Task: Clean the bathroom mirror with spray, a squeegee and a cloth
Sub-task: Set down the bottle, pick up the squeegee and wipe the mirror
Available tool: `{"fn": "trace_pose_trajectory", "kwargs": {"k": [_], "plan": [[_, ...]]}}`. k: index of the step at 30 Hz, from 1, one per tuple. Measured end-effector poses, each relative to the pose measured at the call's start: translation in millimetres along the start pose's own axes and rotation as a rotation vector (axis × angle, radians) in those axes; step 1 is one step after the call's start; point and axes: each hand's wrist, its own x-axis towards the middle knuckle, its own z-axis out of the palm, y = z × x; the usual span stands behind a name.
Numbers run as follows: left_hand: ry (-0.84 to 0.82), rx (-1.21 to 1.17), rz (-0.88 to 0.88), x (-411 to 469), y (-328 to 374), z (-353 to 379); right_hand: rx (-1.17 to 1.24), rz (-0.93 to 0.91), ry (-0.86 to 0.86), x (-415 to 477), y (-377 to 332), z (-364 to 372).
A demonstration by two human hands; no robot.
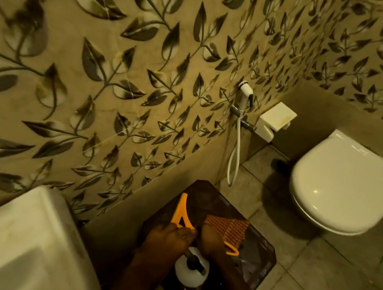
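Our left hand (166, 238) pinches the squeegee (182, 213). Our right hand (212, 244) curls beside the cloth (229, 227); its grip is unclear. We seem to be gathering tools.

Orange squeegee (181, 216), checked cloth (230, 225), white spray bottle (191, 270)

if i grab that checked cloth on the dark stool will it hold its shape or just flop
The checked cloth will probably flop: it lies crumpled and draped over part of the orange squeegee. It looks thin, so likely light. Lifting it may tug the squeegee, since they overlap on the dark stool.
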Motion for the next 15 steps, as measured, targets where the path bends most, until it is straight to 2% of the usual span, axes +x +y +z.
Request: {"fn": "trace_pose_trajectory", "kwargs": {"k": [2, 5, 8, 10, 13, 15], "plan": [[0.047, -0.081, -0.061, -7, -2, -30, 0.204, -0.056, 0.106, -10, -15, -16], [0.190, -0.131, -0.307, -12, -19, -84, 0.468, -0.136, 0.293, -38, -49, -54], [0.612, -0.304, -0.469, -22, -51, -155, 0.670, -0.275, 0.333, -77, -95, -102], [0.784, -0.518, -0.578, -30, -72, -214, 0.732, -0.360, 0.301, -108, -133, -139], [0.818, -0.868, -0.529, -41, -91, -298, 0.692, -0.518, 0.275, -151, -186, -193], [0.839, -0.945, -0.441, -67, -96, -357, 0.593, -0.646, 0.302, -185, -227, -231]]}}
